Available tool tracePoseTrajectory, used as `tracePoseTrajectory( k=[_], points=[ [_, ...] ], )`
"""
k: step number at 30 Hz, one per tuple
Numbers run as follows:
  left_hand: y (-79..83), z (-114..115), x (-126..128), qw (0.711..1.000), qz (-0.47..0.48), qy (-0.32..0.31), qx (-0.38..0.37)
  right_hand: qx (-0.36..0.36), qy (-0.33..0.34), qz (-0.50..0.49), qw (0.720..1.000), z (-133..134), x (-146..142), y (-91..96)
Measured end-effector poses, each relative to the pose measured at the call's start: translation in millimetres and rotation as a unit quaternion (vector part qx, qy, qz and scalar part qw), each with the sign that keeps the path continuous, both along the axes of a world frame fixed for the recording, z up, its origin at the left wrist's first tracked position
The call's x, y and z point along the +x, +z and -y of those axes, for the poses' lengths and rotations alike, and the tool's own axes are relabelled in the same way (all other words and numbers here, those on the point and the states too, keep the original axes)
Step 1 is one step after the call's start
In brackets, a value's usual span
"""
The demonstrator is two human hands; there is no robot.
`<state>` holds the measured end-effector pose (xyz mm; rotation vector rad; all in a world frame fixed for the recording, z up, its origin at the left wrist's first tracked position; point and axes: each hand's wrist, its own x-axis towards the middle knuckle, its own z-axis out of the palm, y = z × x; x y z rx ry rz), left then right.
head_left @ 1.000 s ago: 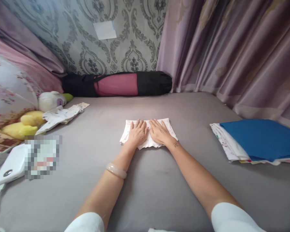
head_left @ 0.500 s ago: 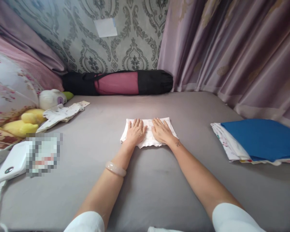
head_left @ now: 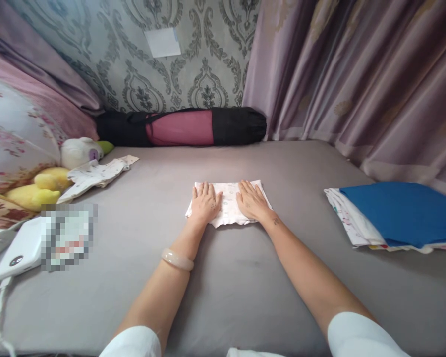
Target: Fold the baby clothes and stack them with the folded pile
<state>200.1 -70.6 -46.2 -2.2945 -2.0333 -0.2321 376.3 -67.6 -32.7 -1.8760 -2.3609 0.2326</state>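
Note:
A folded white cloth with a faint print, perhaps a small garment, lies on the grey bed sheet in front of me. My left hand rests flat on its left part, fingers extended and pointing away from me. On the right part, my right hand presses flat too, fingers stretched out. The middle of the cloth shows between the two hands, and its near edge is wavy. Neither hand grips anything. A pale bangle circles my left forearm.
A blue folded cloth tops a stack at the right. Leftward lie a small white garment, yellow plush toys, a white power bank with a cable and a blurred-out item. A black and pink long bag lies along the wall.
My hands have slid slightly apart over the cloth, the left one leftward and the right one rightward, so more of its middle shows.

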Motion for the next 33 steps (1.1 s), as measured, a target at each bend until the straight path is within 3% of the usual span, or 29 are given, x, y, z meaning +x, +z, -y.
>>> tracePoseTrajectory(
  k=[4,13,19,27,33],
  points=[
    [-2.7,-0.7,-3.6,1.000,0.003,0.024,0.016,0.036,-0.025,0.010,0.999,1.1,2.6,0.2],
    [-4.6,-4.6,-6.8,0.999,0.010,0.030,-0.020,0.016,-0.033,0.010,0.999,-0.3,3.6,-2.7],
    [-2.9,-1.5,-11.1,0.999,0.012,0.043,0.021,0.043,-0.069,0.020,0.996,-1.6,9.2,-3.1],
    [-2.8,-1.6,-14.0,0.999,0.017,0.049,-0.010,0.005,-0.083,0.018,0.996,-2.9,12.0,-2.5],
    [-1.6,-2.3,-21.3,0.997,0.023,0.069,0.035,0.016,-0.110,0.013,0.994,-7.2,23.1,-1.8]
  ],
)
